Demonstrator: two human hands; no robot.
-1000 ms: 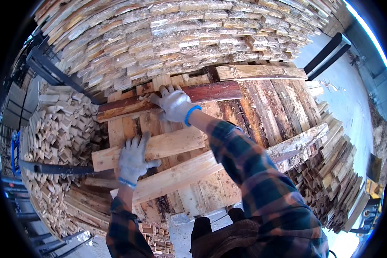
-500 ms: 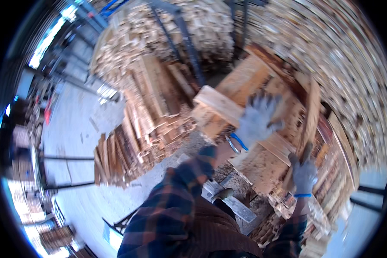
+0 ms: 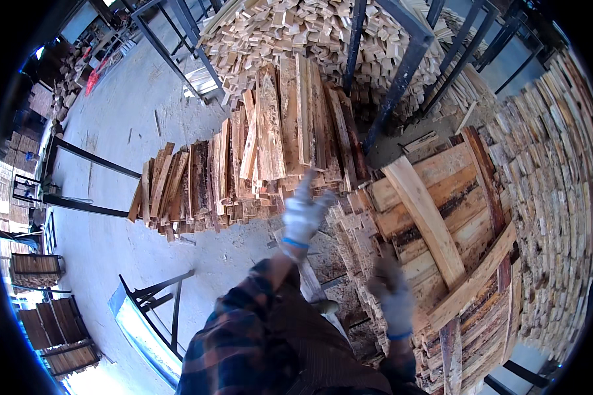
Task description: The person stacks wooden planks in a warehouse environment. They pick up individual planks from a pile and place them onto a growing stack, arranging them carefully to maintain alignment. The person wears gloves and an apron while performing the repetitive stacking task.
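Observation:
My left hand [image 3: 303,217], in a pale glove with a blue band at the wrist, is held out over the near edge of the left board stack [image 3: 270,138]. Its fingers are apart and nothing shows in them. Beside the right board stack [image 3: 402,247] is my right hand [image 3: 392,299], gloved in the same way. Motion smears its fingers, so their pose is unclear. A light board [image 3: 425,224] lies slanting across the top of that stack. Another board [image 3: 474,276] crosses its near end at an angle.
A dark metal frame [image 3: 402,72] rises between the stacks, before a large heap of wood offcuts [image 3: 296,33]. Tall layered wood [image 3: 547,197] stands along the right. Metal bars [image 3: 92,155] reach in at left. A black-legged stand [image 3: 155,296] is at lower left.
My left hand has moved left from over the right stack toward the left stack. My right hand has come away from the slanting board, nearer my body. The view has turned.

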